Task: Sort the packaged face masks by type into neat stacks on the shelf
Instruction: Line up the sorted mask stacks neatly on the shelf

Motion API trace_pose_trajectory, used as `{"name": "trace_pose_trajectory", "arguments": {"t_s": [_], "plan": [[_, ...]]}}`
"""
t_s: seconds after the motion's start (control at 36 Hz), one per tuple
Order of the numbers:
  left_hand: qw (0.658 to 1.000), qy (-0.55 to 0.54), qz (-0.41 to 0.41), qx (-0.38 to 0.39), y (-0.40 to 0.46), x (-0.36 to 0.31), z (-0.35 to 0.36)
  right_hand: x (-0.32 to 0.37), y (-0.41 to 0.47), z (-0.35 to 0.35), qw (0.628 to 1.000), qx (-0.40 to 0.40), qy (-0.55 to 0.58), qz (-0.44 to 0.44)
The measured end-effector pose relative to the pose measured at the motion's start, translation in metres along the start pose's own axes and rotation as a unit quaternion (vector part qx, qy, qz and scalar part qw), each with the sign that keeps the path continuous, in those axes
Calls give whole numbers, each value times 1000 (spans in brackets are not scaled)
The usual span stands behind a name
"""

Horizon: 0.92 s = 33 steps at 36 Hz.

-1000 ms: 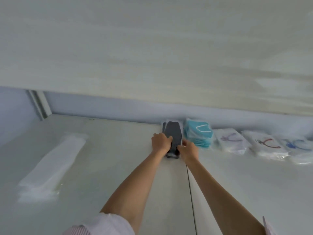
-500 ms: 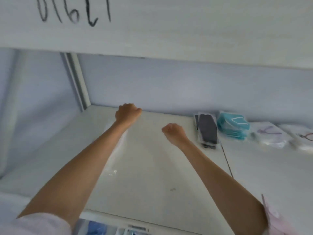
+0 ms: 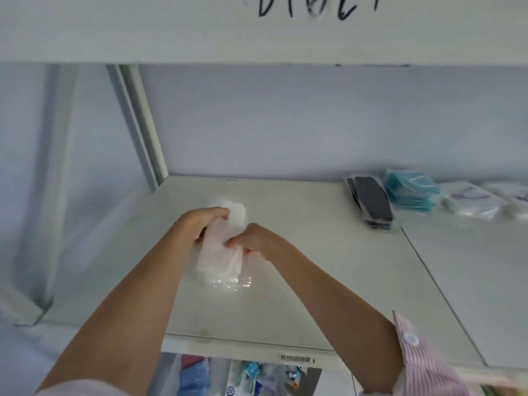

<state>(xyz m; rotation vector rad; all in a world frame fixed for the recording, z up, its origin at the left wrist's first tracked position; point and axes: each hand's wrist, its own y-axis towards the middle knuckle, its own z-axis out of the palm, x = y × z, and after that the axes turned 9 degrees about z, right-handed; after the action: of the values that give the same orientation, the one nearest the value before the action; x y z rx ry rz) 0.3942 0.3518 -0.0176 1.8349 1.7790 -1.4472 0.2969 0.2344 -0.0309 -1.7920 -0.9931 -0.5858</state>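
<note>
A stack of white masks in clear wrappers point(image 3: 221, 247) lies lengthwise on the white shelf point(image 3: 314, 281), left of centre. My left hand point(image 3: 204, 224) grips its left side near the far end. My right hand point(image 3: 254, 241) pinches its right edge near the middle. Along the back wall to the right lie a stack of black masks point(image 3: 371, 202), a stack of teal masks point(image 3: 411, 191) and white packs with coloured ear loops point(image 3: 471, 202), side by side.
A metal upright point(image 3: 143, 124) stands at the shelf's back left corner. The board above point(image 3: 257, 30) carries handwritten marks. Below the front edge with its barcode label point(image 3: 295, 358), a lower level holds several coloured packs point(image 3: 251, 375).
Both hands left the black stack, swung left across the shelf and now hold the white pack stack. The view has turned left and down.
</note>
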Motion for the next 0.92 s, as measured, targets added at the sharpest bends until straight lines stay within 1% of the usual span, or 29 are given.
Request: {"name": "trace_pose_trajectory", "arguments": {"t_s": [0.06,0.11,0.14,0.19,0.25,0.33,0.36,0.42,0.44,0.5,0.56,0.67,0.75,0.83,0.92], "plan": [[999,-39,16,3,0,1,6,-7,0,2,998,3,65,-10],[994,-90,58,-13,-5,-6,14,-15,0,2,990,5,142,-25],[990,-114,79,-20,-9,-12,18,-19,0,1,986,-8,164,-27],[980,-153,122,-37,-15,-26,27,-24,-4,-6,983,-71,163,-34],[965,-186,171,-70,-20,-43,37,-28,-9,-17,973,-122,186,-67],[927,-219,274,-131,-35,-72,59,-32,-22,-41,942,-145,256,-160],[914,-220,309,-144,-42,-79,66,-34,-28,-50,934,-151,262,-190],[879,-229,384,-168,-54,-89,80,-37,-40,-68,925,-184,232,-240],[860,-241,416,-170,-56,-91,87,-40,-45,-76,920,-205,216,-256],[834,-276,457,-136,-59,-86,102,-54,-48,-88,912,-244,198,-264],[831,-291,465,-90,-53,-72,122,-74,-45,-93,913,-267,176,-254],[865,-276,419,-28,-38,-39,163,-109,-36,-89,932,-260,153,-202],[858,-287,424,-30,-34,-43,172,-104,-29,-96,926,-271,168,-204],[853,-294,429,-34,-28,-56,172,-96,-27,-104,926,-260,171,-212],[869,-278,408,-41,-19,-51,178,-103,-20,-102,938,-247,150,-193]]}}
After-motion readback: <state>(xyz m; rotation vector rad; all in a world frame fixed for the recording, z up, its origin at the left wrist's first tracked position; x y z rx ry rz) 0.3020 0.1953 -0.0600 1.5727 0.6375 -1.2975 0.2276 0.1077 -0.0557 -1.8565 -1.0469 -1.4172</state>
